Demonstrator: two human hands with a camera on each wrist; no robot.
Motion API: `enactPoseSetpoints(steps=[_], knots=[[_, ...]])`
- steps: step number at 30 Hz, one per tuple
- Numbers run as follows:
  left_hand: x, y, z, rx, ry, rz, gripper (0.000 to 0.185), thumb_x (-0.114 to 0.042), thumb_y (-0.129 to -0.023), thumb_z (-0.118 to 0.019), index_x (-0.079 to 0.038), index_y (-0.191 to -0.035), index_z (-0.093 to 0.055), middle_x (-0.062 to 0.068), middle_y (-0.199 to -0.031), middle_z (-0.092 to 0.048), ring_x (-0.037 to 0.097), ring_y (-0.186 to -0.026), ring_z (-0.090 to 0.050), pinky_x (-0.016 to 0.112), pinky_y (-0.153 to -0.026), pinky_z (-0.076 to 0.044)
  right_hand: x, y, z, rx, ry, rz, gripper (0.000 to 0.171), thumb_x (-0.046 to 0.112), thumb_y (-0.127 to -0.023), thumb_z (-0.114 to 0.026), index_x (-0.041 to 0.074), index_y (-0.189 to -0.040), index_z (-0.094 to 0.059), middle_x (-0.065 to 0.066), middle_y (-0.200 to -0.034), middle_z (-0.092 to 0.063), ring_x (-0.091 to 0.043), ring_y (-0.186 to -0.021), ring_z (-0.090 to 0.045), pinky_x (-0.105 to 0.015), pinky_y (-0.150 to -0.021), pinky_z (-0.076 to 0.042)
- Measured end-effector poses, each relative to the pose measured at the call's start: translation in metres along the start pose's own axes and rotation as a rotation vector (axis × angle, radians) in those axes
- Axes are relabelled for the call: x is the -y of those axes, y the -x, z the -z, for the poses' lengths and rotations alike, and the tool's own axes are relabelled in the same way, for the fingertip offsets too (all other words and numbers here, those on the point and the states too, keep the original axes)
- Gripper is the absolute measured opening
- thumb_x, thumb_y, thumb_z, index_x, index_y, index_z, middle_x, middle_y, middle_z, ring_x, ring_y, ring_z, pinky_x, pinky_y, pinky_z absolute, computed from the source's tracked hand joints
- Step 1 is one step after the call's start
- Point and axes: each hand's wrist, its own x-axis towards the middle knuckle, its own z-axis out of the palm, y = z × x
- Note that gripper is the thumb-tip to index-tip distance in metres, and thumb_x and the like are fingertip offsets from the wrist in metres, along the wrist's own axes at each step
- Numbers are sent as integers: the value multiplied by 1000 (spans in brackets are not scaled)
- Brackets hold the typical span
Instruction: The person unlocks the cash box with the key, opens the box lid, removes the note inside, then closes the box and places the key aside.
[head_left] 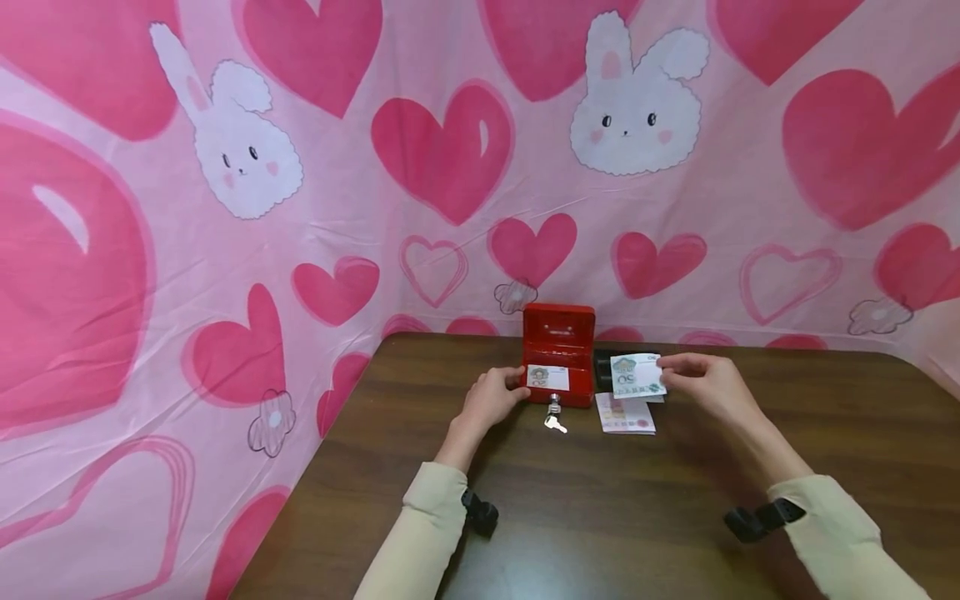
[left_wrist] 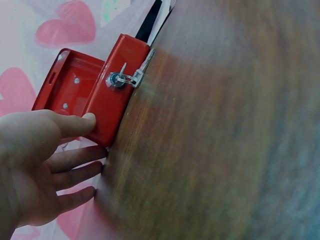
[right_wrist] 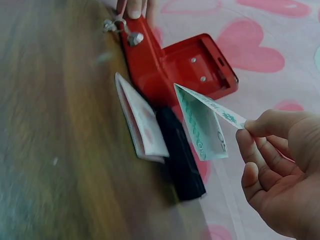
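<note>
Sideways, green banknote [head_left: 637,375] pinched by right hand [head_left: 708,385], long axis left-right.

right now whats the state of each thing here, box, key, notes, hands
box: lid up, open
key: in the front lock, a second key hanging from it
green note: held in the air beside the box
pink notes: flat on the table
black tray: on the table beside the box
left hand: touches the box's left side
right hand: pinches the green note

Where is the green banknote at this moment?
In the head view the green banknote is pinched in the right hand, held above the table just right of the open red cash box, over the pink notes.
</note>
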Motion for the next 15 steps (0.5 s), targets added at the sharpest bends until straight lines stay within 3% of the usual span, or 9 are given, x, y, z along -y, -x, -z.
enactPoseSetpoints(steps=[8,15], knots=[[-1,0,0,12,22,9,48,-30,-92,-71,-17,-138,-61,7,-133,-66,26,-122,-62,50,-100,-49,-14,10,10,92,-45,-146,45,36,-98,-60,5,-131,-62,-19,-121,-66,-12,-89,-61,-25,-76,-53],[0,0,0,17,25,9,49,-30,-92,-70,-17,-138,-60,7,-134,-65,26,-123,-62,51,-102,-49,-26,15,18,98,-8,-153,46,36,-97,-63,3,-129,-64,-18,-118,-67,-10,-87,-59,-23,-71,-51]])
